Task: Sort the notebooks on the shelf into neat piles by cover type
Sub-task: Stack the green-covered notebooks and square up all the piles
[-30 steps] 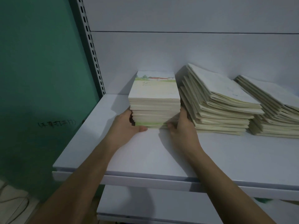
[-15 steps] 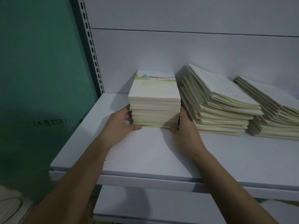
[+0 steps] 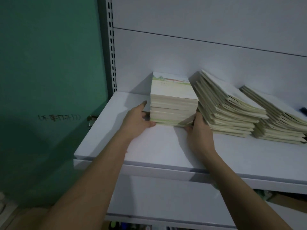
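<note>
Three piles of notebooks stand on a white shelf [image 3: 166,146], in a row against its pale back panel [image 3: 199,55]. The leftmost pile [image 3: 172,112] is squared up, its edges flush, and its top cover shows a painted landscape with a green strip and a low red roof. The person's two hands flank it at the base. The left hand [image 3: 137,118] lies on the pile's left side, fingers [image 3: 142,104] straight and pointing towards the back of the shelf, thumb [image 3: 151,124] running along the shelf under the front lower corner — the hand is flat against the pile rather than wrapped round it. The right hand [image 3: 199,128] sits at the front right corner, fingers curled in against the lowest notebooks, in the narrow gap between this pile and the next; how far they reach round is hidden.

The middle pile [image 3: 227,110] is just beside the first and touches it low down. Its pale-covered notebooks are fanned and slope down towards the right. The right pile [image 3: 280,123] — also pale and uneven — stands next to it and runs out of view at the edge.

Left of the shelf rises a slotted metal upright [image 3: 111,47], then a green door [image 3: 49,63] with handwriting on it. A lower shelf [image 3: 166,218] shows below.
</note>
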